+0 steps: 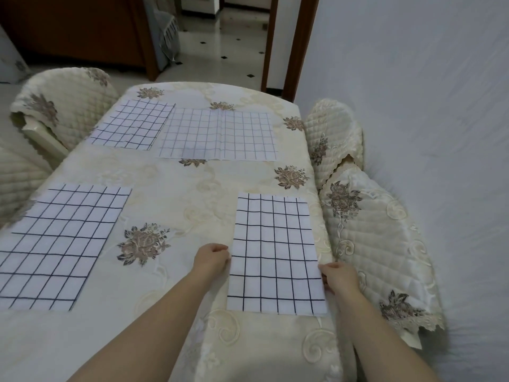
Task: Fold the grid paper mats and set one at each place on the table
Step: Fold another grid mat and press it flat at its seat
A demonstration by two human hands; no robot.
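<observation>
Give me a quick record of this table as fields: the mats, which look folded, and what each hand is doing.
surface: cream floral tablecloth
held mat: near-right white dark-grid paper mat, narrow
left hand: pinches its left edge
right hand: grips its right edge
other narrow mats: near-left mat, far-left mat
wide mat: far-centre mat, open, crease down middle

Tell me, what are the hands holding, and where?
The folded grid paper mat: left hand pinches its left edge, right hand its right edge.

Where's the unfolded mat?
Head view: the unfolded mat lies at the far right of the table, beside a folded mat on its left, near the right chair.
</observation>
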